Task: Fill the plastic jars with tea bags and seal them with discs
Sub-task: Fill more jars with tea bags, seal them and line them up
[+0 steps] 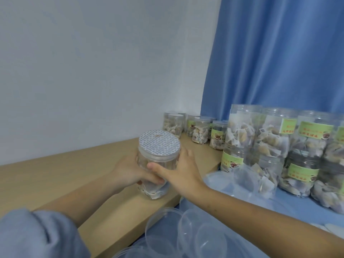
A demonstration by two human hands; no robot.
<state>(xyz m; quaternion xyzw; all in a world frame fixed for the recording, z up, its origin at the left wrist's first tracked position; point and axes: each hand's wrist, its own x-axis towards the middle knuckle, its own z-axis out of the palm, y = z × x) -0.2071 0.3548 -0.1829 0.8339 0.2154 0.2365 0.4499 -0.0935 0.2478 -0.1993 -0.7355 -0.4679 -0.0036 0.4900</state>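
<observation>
Clear plastic, the jar (157, 168) stood on the wooden surface (55, 175) near its edge, packed with tea bags (154, 189) and capped by a white printed disc (159, 142). Both hands gripped it: the left hand (130, 172) curled round its left side, the right hand (178, 168) wrapped round its right, thumb across the front. Filled jars (279, 146) were stacked against the blue curtain (279, 53).

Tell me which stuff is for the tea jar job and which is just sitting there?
For the job:
- jar with tea bags inside, held by left hand and right hand
- disc on its mouth
- clear lids
- filled jars

Just there:
- blue curtain
- wall
- wooden shelf
</observation>
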